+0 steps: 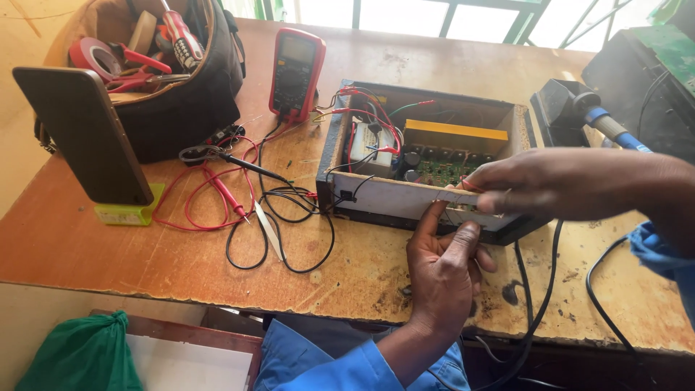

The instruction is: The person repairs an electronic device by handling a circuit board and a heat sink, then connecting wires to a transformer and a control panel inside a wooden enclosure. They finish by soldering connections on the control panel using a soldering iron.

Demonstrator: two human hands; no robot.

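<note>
Against boxy wooden case point(405, 199) (rough-edged): hands point(441, 271).

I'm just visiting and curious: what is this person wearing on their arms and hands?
Both hands are bare: no gloves, rings or watch show. The left hand comes out of a blue sleeve pushed back above the wrist. At the right hand, only a bit of the same blue cloth shows under the forearm.

Open box point(427, 156) on table point(108, 246), circuit board point(443, 168) inside. Multimeter point(295, 72) left of box; 2 probes point(235, 181) and leads before multimeter. Tool bag point(177, 94) further left, phone point(87, 137) on stand before bag. Left hand point(443, 271) and right hand point(528, 185) at box's near wall.
</note>
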